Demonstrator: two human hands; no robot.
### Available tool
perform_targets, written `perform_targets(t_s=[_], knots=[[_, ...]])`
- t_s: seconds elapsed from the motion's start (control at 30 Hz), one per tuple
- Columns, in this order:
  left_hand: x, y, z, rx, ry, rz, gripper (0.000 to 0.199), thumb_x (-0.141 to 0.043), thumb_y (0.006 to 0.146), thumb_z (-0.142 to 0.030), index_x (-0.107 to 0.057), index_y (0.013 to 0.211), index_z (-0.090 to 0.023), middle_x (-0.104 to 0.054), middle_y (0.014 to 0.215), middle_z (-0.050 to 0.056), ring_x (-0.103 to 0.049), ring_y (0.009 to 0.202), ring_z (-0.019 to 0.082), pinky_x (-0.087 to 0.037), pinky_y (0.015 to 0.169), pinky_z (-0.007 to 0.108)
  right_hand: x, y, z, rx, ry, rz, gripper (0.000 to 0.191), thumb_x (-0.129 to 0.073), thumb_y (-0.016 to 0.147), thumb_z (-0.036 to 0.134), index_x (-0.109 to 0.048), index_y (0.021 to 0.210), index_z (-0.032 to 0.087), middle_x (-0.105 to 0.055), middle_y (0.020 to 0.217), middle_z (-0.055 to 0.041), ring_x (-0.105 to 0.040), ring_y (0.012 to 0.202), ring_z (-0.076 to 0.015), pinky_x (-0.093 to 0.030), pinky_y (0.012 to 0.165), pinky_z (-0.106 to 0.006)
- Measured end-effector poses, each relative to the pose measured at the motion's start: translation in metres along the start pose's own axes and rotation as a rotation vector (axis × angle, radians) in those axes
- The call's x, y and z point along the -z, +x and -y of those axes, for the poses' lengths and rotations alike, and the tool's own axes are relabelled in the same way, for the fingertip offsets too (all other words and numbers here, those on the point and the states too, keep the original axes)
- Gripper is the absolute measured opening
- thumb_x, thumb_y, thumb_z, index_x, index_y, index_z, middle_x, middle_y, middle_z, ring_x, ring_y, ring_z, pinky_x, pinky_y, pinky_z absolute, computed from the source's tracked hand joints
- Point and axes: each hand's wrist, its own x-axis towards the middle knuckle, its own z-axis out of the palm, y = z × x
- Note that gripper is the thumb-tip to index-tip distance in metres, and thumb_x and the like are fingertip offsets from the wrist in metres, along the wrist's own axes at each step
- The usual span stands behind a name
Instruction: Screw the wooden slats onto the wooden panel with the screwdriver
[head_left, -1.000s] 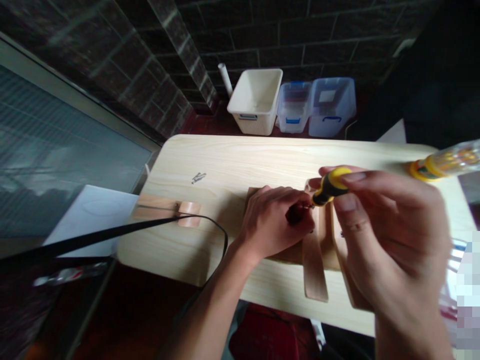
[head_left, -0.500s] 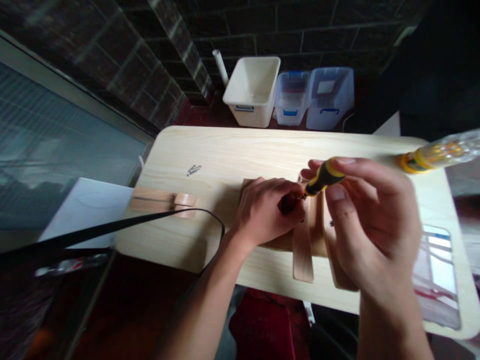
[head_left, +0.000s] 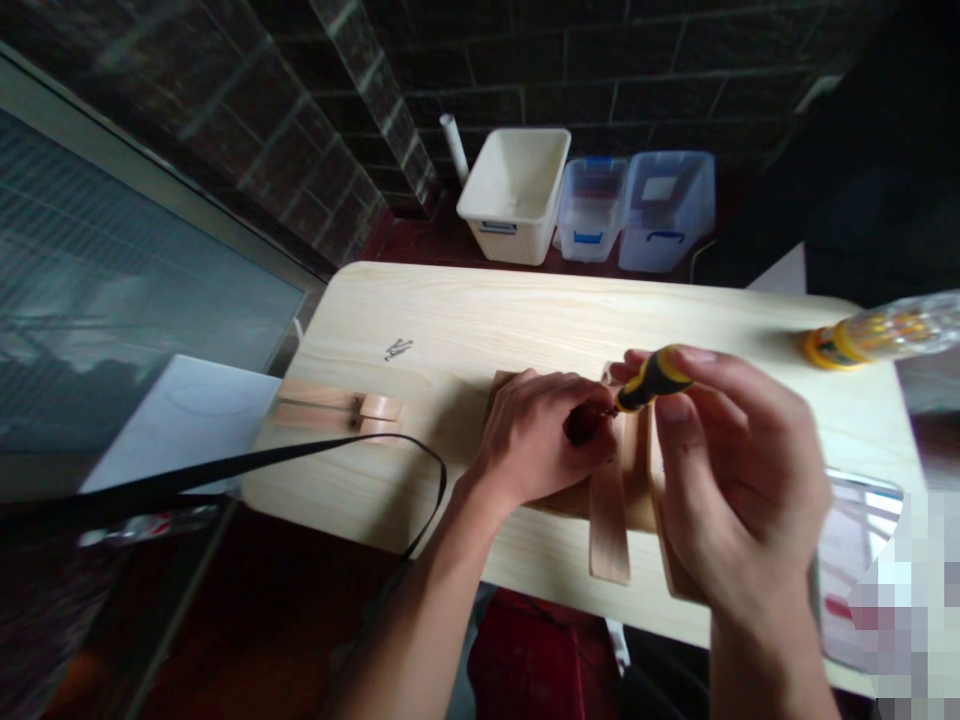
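Note:
My right hand (head_left: 750,490) is closed round the yellow and black handle of a screwdriver (head_left: 652,380), with finger and thumb on its back end. The screwdriver slants down leftward, its tip close to my left fingertips. My left hand (head_left: 532,440) is closed, thumb and forefinger pinched beside the tip; what they hold is hidden. Under it lie a flat wooden strip (head_left: 609,535) and a brown board (head_left: 576,498). Another wooden piece (head_left: 670,555) shows partly beneath my right hand.
Small metal screws (head_left: 399,349) lie on the pale table (head_left: 465,315). Further left are jointed wooden pieces (head_left: 319,402), with a black strap (head_left: 292,456) crossing nearby. A clear, yellow-based container (head_left: 885,330) and a glossy flat panel (head_left: 847,600) are at right. A white bin (head_left: 514,180) stands behind.
The camera view has shifted slightly, so the table and bins appear lower. Both hands and the screwdriver keep nearly the same place over the wood.

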Motion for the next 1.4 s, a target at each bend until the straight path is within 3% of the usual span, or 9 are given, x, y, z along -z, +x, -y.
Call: perform_targets(t_s=[0.23,0.5,1.1,1.4], knots=[[0.001,0.001,-0.002,0.016,-0.006,0.014,0.008,-0.068,0.086,-0.028,-0.071,0.093,-0.026,-0.075,0.083,-0.003,-0.068,0.08,0.016,-0.044,0.084,0.033,-0.001,0.0,0.002,0.04,-0.04,-0.025,0.032,-0.064,0.099,0.019,-0.069,0.128,0.033,-0.074,0.124,-0.0052,-0.072,0.119,-0.0278,-0.06,0.107,-0.057],[-0.002,0.0,0.0,0.008,-0.048,-0.023,0.017,-0.068,0.082,-0.023,-0.071,0.098,-0.027,-0.075,0.085,-0.005,-0.069,0.082,0.015,-0.045,0.084,0.032,0.008,0.011,0.019,0.072,-0.097,-0.044,0.022,-0.065,0.098,0.016,-0.076,0.112,0.029,-0.075,0.116,-0.0057,-0.069,0.125,-0.0325,-0.056,0.111,-0.063],[-0.003,0.0,0.0,0.026,-0.075,-0.051,0.017,-0.07,0.08,-0.025,-0.073,0.097,-0.026,-0.074,0.079,-0.006,-0.067,0.075,0.014,-0.045,0.084,0.032,0.015,0.009,0.021,0.064,-0.085,-0.026,0.025,-0.067,0.097,0.013,-0.075,0.114,0.029,-0.075,0.113,-0.0047,-0.07,0.123,-0.032,-0.055,0.112,-0.065],[-0.003,0.001,0.001,0.03,-0.083,-0.041,0.011,-0.07,0.084,-0.029,-0.072,0.094,-0.025,-0.074,0.079,-0.004,-0.065,0.073,0.014,-0.044,0.082,0.032,0.014,0.006,0.017,0.048,-0.083,-0.022,0.025,-0.069,0.096,0.016,-0.073,0.117,0.03,-0.076,0.114,-0.004,-0.074,0.115,-0.0291,-0.06,0.108,-0.056]])
